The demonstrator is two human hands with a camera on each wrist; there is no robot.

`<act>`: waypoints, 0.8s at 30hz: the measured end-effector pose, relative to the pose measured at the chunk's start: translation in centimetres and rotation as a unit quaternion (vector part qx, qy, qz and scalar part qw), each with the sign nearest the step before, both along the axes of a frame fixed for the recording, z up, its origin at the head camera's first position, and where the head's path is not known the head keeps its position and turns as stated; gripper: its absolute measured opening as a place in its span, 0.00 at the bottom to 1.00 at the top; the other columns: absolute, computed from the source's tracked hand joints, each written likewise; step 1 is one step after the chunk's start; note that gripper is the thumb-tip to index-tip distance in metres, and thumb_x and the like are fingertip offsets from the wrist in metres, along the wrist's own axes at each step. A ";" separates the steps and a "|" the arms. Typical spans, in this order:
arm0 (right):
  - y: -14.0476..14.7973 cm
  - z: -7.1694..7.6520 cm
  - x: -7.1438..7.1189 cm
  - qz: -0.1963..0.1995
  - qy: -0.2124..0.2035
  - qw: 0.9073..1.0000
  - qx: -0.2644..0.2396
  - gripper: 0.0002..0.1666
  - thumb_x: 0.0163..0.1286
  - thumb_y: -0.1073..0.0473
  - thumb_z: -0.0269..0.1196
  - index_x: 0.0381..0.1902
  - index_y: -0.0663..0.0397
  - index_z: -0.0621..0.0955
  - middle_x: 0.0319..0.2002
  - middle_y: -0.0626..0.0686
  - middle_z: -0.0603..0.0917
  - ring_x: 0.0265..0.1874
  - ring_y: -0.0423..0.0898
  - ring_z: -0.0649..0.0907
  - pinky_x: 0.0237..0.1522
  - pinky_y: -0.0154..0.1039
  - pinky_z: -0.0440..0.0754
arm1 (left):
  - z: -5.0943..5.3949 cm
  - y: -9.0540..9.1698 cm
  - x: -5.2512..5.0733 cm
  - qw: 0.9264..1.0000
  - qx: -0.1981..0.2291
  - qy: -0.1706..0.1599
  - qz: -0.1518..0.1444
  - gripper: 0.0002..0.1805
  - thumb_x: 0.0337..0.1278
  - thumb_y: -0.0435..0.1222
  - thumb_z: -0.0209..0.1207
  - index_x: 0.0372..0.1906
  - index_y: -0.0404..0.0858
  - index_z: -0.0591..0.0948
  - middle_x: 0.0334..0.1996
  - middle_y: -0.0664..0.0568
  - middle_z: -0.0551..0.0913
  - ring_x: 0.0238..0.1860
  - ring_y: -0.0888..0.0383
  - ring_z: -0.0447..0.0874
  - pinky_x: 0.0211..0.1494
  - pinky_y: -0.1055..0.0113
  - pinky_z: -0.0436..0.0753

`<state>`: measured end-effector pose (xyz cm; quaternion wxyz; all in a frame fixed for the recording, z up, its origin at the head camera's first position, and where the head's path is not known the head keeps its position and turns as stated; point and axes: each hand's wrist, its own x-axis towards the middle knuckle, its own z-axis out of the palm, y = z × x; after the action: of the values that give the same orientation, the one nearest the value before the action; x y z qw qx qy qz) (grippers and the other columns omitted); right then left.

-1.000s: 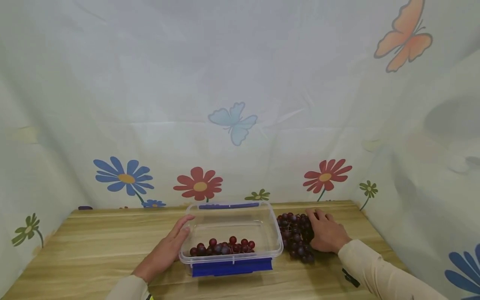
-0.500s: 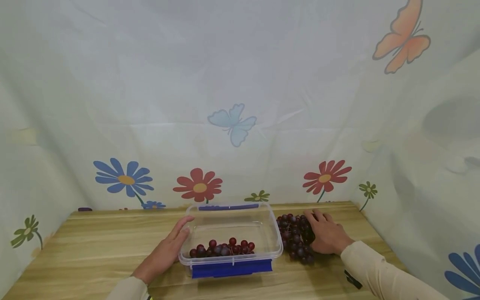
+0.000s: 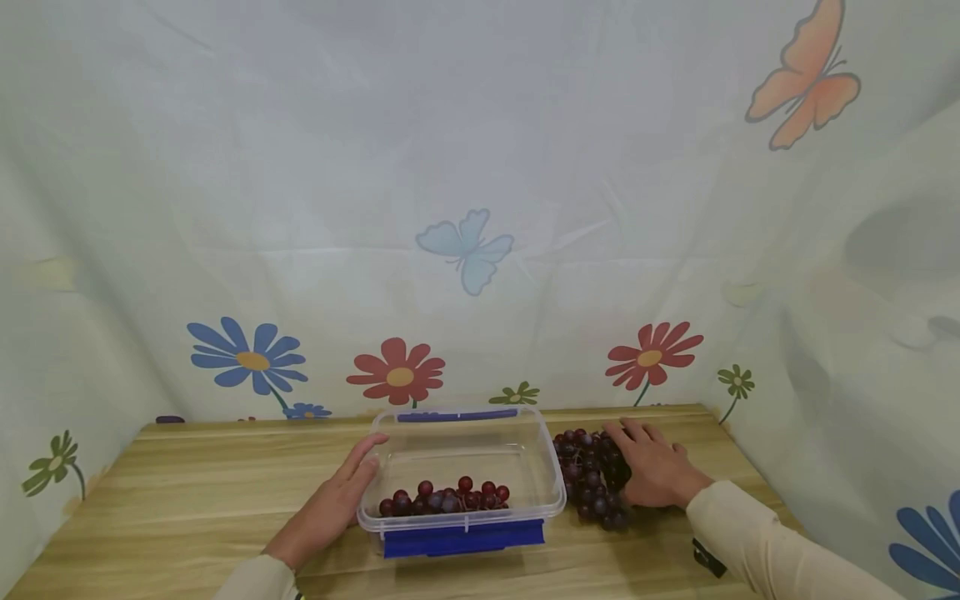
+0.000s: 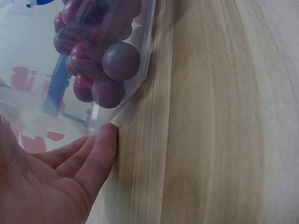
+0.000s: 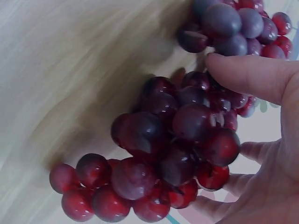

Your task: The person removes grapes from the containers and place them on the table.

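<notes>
A clear plastic food container (image 3: 557,467) with blue clip latches stands lidless at the middle of the table, a bunch of dark red grapes (image 3: 448,500) along its near side. My left hand (image 3: 330,508) rests against the container's left wall with extended fingers; its fingertips (image 4: 108,133) touch the low corner in the left wrist view. Right of the container lie more grapes (image 3: 592,479). Over them is my right hand (image 3: 658,468), gripping one bunch (image 5: 175,149) between thumb and fingers. Another cluster (image 5: 224,23) lies beyond the thumb in the right wrist view.
The wood-grain table (image 3: 225,467) ends at a pale cloth backdrop (image 3: 322,208) printed with flowers and butterflies. The cloth also rises at the left and right sides. A dark strap (image 3: 708,558) shows at the right sleeve.
My right hand and the grapes under it shift only slightly, its fingertips moving a little left. My left hand and the container stay in place.
</notes>
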<state>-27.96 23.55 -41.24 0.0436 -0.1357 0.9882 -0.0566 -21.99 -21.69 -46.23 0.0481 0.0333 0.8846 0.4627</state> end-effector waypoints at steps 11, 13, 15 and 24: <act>-0.8 1.8 0.2 0.009 0.002 1.000 -0.001 0.58 0.50 0.58 0.78 0.78 0.52 0.65 0.78 0.67 0.63 0.75 0.77 0.62 0.64 0.88 0.58 | -0.2 -0.1 0.1 1.000 0.000 0.004 0.002 0.31 0.81 0.64 0.34 0.80 0.62 0.59 0.82 0.39 0.60 0.77 0.27 0.64 0.71 0.24 0.67; -1.1 2.2 0.1 0.015 0.005 1.000 0.004 0.59 0.49 0.57 0.78 0.78 0.51 0.65 0.78 0.67 0.63 0.75 0.76 0.62 0.64 0.88 0.58 | -0.2 -0.1 0.1 1.000 0.000 0.003 0.001 0.31 0.81 0.64 0.34 0.80 0.61 0.59 0.82 0.39 0.60 0.76 0.27 0.65 0.70 0.24 0.67; -1.4 2.5 0.1 0.020 0.007 1.000 0.006 0.59 0.49 0.55 0.77 0.79 0.50 0.64 0.79 0.66 0.62 0.75 0.76 0.62 0.65 0.87 0.59 | -0.2 -0.1 0.1 1.000 0.001 0.002 0.003 0.31 0.81 0.64 0.35 0.80 0.61 0.59 0.82 0.39 0.60 0.76 0.27 0.65 0.70 0.24 0.67; -3.4 4.5 0.3 0.045 0.000 0.999 -0.015 0.61 0.53 0.49 0.77 0.81 0.48 0.61 0.82 0.64 0.58 0.79 0.75 0.58 0.68 0.86 0.55 | 0.0 0.0 0.1 1.000 0.003 -0.009 0.002 0.32 0.79 0.66 0.33 0.80 0.63 0.57 0.83 0.39 0.58 0.78 0.27 0.62 0.71 0.24 0.66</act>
<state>-27.61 20.17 -36.75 0.0438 -0.1809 0.9801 -0.0693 -21.87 -21.65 -46.18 0.0550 0.0279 0.8829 0.4655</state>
